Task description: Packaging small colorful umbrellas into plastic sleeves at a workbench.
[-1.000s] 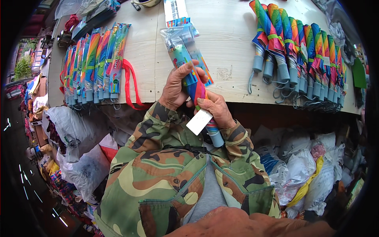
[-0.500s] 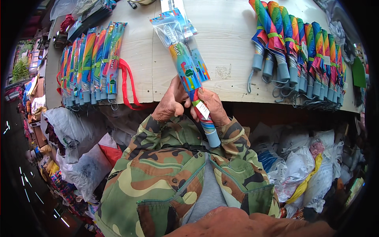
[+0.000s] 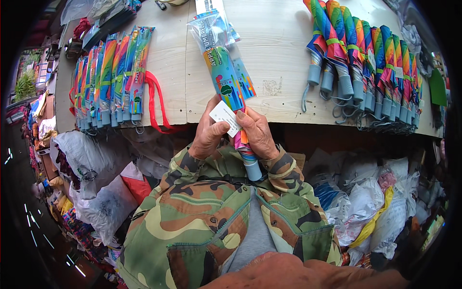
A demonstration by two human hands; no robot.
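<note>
A folded rainbow umbrella point(image 3: 249, 159) with a blue-grey handle is held low in front of my body, its handle end toward me. Its upper part sits in a printed clear plastic sleeve point(image 3: 225, 79) that reaches over the table. My right hand point(image 3: 256, 134) is wrapped round the umbrella just below the sleeve's lower edge. On the left side, my left hand point(image 3: 211, 131) is closed, its thumb on a white tag point(image 3: 224, 118) that lies across the umbrella. The fingers behind the umbrella are hidden.
Sleeved umbrellas point(image 3: 108, 82) lie in a row on the table's left, beside a red ribbon point(image 3: 156, 103). Several unsleeved rainbow umbrellas point(image 3: 365, 67) are piled at the right. More flat printed sleeves point(image 3: 243, 77) lie under the held one. Stuffed plastic bags point(image 3: 361, 207) crowd below the table point(image 3: 168, 62).
The white tag has swung up and left and is now under my left thumb. The umbrella and sleeve have turned slightly more upright, and the handle has shifted a little left.
</note>
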